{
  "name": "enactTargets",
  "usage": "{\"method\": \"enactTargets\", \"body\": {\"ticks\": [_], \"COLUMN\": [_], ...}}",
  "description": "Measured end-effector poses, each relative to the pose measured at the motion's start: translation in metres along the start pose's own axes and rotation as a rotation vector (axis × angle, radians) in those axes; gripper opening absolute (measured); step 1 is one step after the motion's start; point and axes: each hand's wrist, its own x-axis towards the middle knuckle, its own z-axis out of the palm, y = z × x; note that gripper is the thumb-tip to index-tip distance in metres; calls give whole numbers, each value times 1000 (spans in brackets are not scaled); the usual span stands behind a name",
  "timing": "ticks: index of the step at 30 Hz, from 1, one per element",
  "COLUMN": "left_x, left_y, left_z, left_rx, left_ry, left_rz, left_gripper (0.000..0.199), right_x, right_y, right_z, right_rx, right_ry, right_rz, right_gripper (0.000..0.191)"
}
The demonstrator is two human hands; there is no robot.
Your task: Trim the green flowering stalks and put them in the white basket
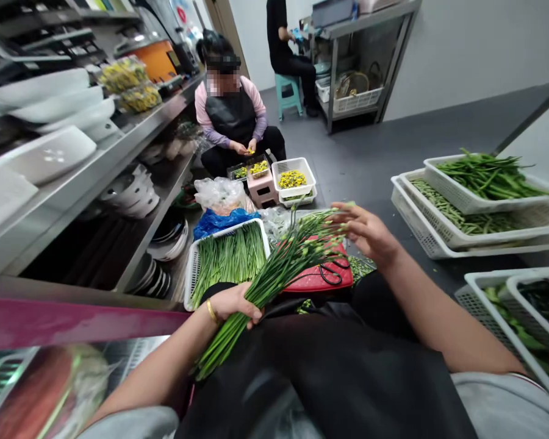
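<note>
A bunch of flowering garlic chives (274,268), long green stems with pale buds, lies slantwise above my lap. My left hand (238,303) is wrapped round the lower stems, and a gold-coloured bracelet sits on that wrist. At the bud end, my right hand (368,235) is open with its fingers apart, beside the tips; whether a fingertip touches a bud I cannot tell. Beyond my left hand stands a white basket (188,274) filled with laid-out green stems (231,259). Partly behind the bunch is a red quilted surface (318,279) with a black cord.
Metal shelves with dishes (50,149) line the left. Ahead, a seated person (231,113) handles yellow flowers near a white basket (312,177); another person (286,55) sits farther back. Stacked baskets of green beans (480,183) and leafy greens (526,329) stand right.
</note>
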Motion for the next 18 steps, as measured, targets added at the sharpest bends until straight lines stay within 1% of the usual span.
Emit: {"method": "enactTargets", "body": {"ticks": [2,4,5,6,8,12,15,18], "left_x": [3,6,7,8,9,7,6,5], "left_y": [-7,-12,-14,-15,-17,-19,-20,-20], "left_z": [1,1,1,0,-2,-5,-4,-1], "left_rx": [-26,-47,-53,-55,-48,-46,-52,-48], "left_ry": [37,56,58,56,50,42,18,-2], "left_rz": [30,68,78,82,77,71,83,80], "left_gripper": [34,49,55,60,64,65,64,64], "right_x": [0,0,0,0,2,14,26,40], "right_y": [-8,-12,-14,-15,-17,-29,-37,-34], "right_z": [-20,-30,-31,-29,-20,12,35,52], "right_rx": [-79,-157,-194,-232,-320,-461,-470,-461], "right_ry": [218,416,471,492,459,318,209,148], "right_rz": [-90,-192,-226,-246,-265,-316,-345,-336], "right_gripper": [44,31,26,23,19,19,23,20]}}
